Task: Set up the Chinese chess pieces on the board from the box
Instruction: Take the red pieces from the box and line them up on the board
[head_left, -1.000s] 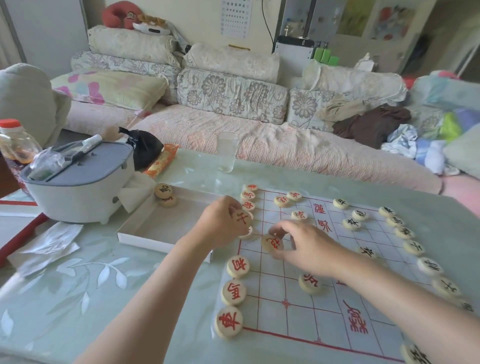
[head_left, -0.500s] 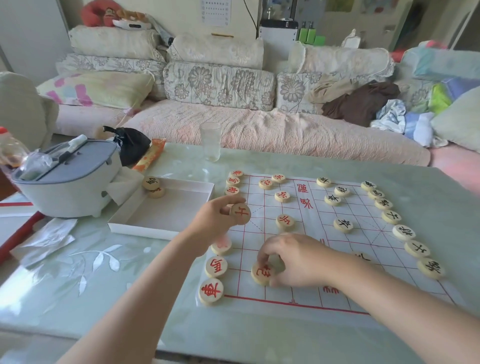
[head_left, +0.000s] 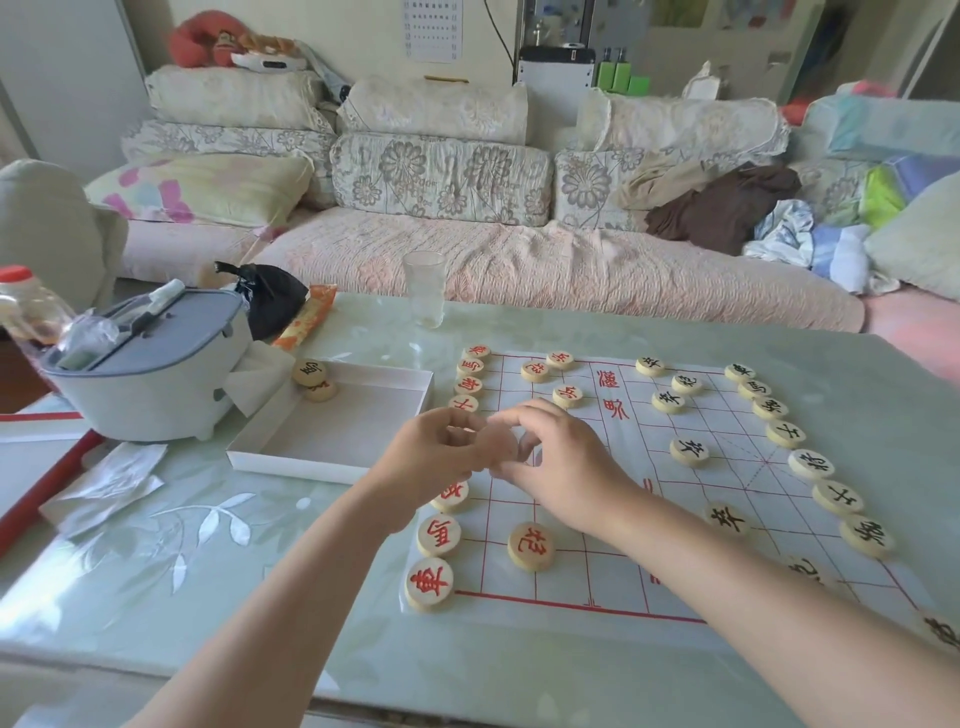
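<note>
Pale green glass tabletop (head_left: 156, 571) is carrying a red-gridded white paper board (head_left: 737, 483), its left edge just beside a shallow white box (head_left: 296, 465) holding two round wooden pieces (head_left: 310, 372). Seven red-lettered discs (head_left: 439, 536) are lining that edge; left hand (head_left: 436, 457) and right hand (head_left: 566, 462) are meeting above it, any grip too blurred to tell.

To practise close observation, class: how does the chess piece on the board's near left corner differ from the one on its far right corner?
Lettering: the near-left piece bears a red character; the far-right piece bears a black one.
Place: the near-left piece ends the red column along the left edge of the board; the far-right piece ends the black column along the right edge.
Shared: both are pale round discs lying flat, character up.
</note>
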